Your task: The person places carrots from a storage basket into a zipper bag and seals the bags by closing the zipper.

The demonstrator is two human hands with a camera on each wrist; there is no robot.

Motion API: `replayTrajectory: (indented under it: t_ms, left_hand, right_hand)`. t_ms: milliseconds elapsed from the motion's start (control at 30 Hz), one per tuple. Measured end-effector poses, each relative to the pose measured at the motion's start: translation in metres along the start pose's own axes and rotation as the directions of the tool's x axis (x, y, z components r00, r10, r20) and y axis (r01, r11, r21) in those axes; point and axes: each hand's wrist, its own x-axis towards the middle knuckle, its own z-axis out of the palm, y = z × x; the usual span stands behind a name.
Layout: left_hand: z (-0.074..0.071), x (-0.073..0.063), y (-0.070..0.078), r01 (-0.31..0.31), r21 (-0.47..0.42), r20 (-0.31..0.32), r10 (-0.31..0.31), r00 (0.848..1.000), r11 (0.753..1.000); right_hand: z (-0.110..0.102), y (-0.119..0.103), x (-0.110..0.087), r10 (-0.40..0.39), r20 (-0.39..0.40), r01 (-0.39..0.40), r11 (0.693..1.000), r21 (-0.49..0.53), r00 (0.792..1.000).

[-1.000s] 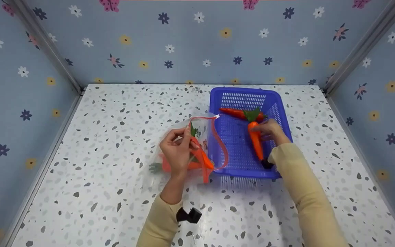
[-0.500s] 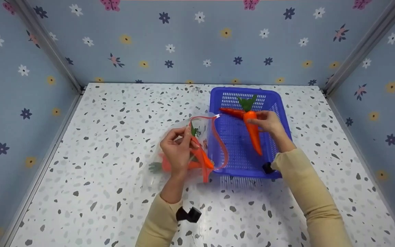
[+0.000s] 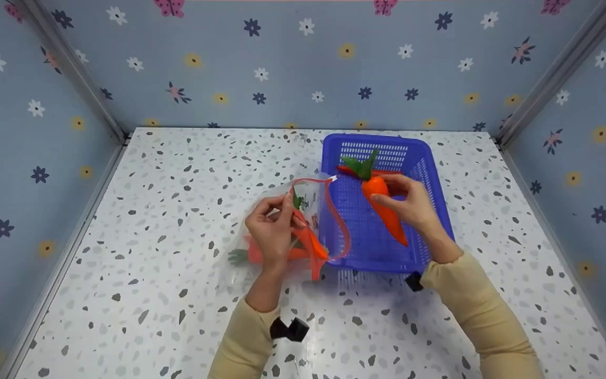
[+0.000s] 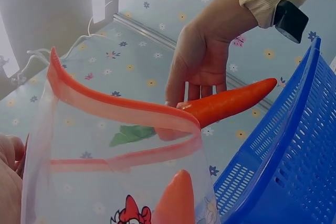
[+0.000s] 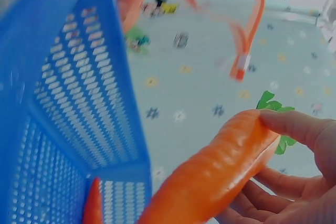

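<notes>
My right hand [image 3: 417,209] holds an orange carrot [image 3: 382,208] with green leaves near its top, thumb on one side and fingers on the other. The carrot is over the blue plastic basket [image 3: 329,142], its leaves to the upper left and its tip to the lower right. With thumb and fingertips, my left hand [image 3: 274,226] pinches the edge of a clear zip bag [image 4: 121,106] with an orange-red band around its mouth. The mouth gapes toward the basket. Inside the bag, carrots [image 4: 177,200] show through the plastic. A red chili pepper [image 3: 346,170] lies in the basket.
The basket stands right beside the bag on a speckled white table [image 3: 177,210]. Flower-patterned walls [image 3: 282,68] enclose the table at the back and both sides. A black wrist camera [image 3: 295,330] sits at the left sleeve.
My right hand has raised the carrot from the basket and shifted it left toward the bag, tilting its leaves leftward. My left hand and the bag stay in place.
</notes>
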Motion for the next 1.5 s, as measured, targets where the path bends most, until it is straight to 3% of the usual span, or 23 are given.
replayTrajectory:
  t_ms: [200, 333, 600, 633, 867, 1133, 1500]
  left_hand:
    - [-0.003, 0.001, -0.007, -0.009, -0.014, 0.006, 0.009, 1.000, 1.000]
    - [0.000, 0.000, 0.000, 0.013, 0.016, -0.011, -0.013, 1.000, 1.000]
    - [0.000, 0.001, 0.001, 0.050, -0.009, -0.022, -0.050, 0.998, 0.999]
    - [0.002, 0.000, 0.006, 0.068, 0.019, -0.035, -0.067, 0.997, 0.998]
    - [0.002, 0.001, 0.009, 0.115, 0.025, -0.053, -0.114, 0.992, 0.993]
    - [0.003, 0.001, 0.008, 0.087, 0.036, -0.055, -0.085, 0.995, 0.996]
    - [0.003, 0.002, 0.008, 0.079, 0.033, -0.041, -0.078, 0.996, 0.996]
  right_hand:
    - [0.009, -0.019, -0.018, -0.060, 0.021, 0.059, 0.998, 0.030, 0.998]
    - [0.016, -0.030, -0.026, -0.044, 0.059, 0.041, 0.997, 0.060, 0.997]
    - [0.033, -0.043, -0.031, -0.049, 0.111, 0.037, 0.993, 0.108, 0.993]
    - [0.035, -0.044, -0.030, -0.050, 0.115, 0.037, 0.994, 0.107, 0.992]
    - [0.049, -0.049, -0.029, -0.074, 0.132, 0.065, 0.995, 0.071, 0.988]
    - [0.064, -0.051, -0.027, -0.118, 0.130, 0.112, 0.992, 0.055, 0.984]
    - [0.079, -0.056, -0.024, -0.186, 0.184, 0.204, 0.976, -0.079, 0.965]
